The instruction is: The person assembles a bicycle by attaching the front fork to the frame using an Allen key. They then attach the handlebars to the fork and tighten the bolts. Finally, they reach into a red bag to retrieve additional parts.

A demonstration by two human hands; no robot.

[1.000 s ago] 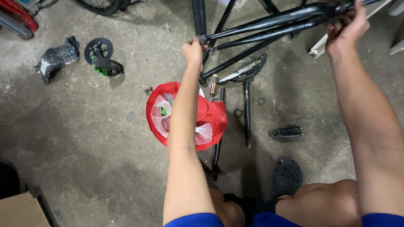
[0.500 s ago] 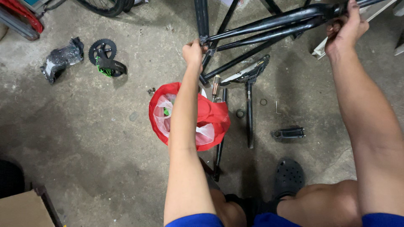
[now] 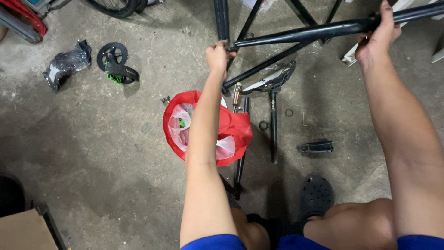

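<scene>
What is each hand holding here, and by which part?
Both grip the black bicycle frame: the left hand at a tube junction, the right hand around a long tube.

I saw one head-worn view, looking steeply down from close above at the concrete floor (image 3: 92,162), arms entering from the frame's bottom edge.
</scene>
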